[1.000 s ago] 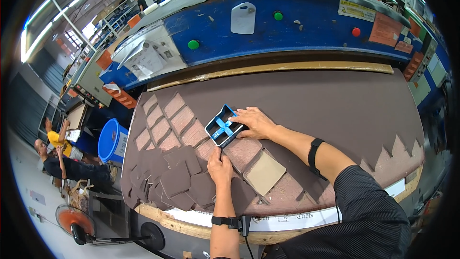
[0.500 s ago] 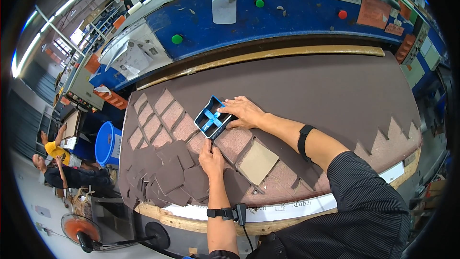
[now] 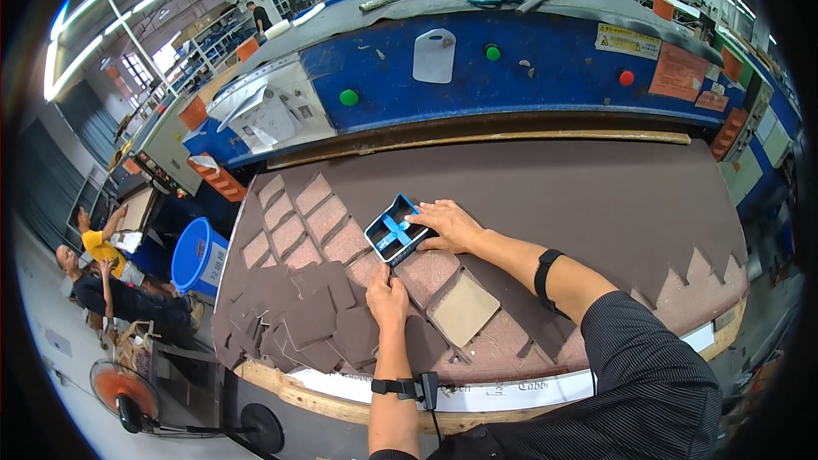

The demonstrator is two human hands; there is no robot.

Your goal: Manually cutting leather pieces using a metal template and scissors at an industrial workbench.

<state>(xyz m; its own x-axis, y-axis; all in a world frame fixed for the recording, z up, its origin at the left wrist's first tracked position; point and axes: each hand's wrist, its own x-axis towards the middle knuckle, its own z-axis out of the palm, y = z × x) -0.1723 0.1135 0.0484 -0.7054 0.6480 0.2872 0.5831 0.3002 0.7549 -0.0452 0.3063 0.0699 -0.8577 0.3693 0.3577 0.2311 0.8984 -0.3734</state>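
Presently, the blue frame (image 3: 395,231) rests on the brown sheet (image 3: 554,196), to the left of the right hand (image 3: 450,227), whose fingers grasp its right side. From the left hand (image 3: 388,298), which is curled close at its near corner, the frame lies just ahead; whether these fingers pinch it, I cannot tell. It stands slantwise, but its long axis is not clear.
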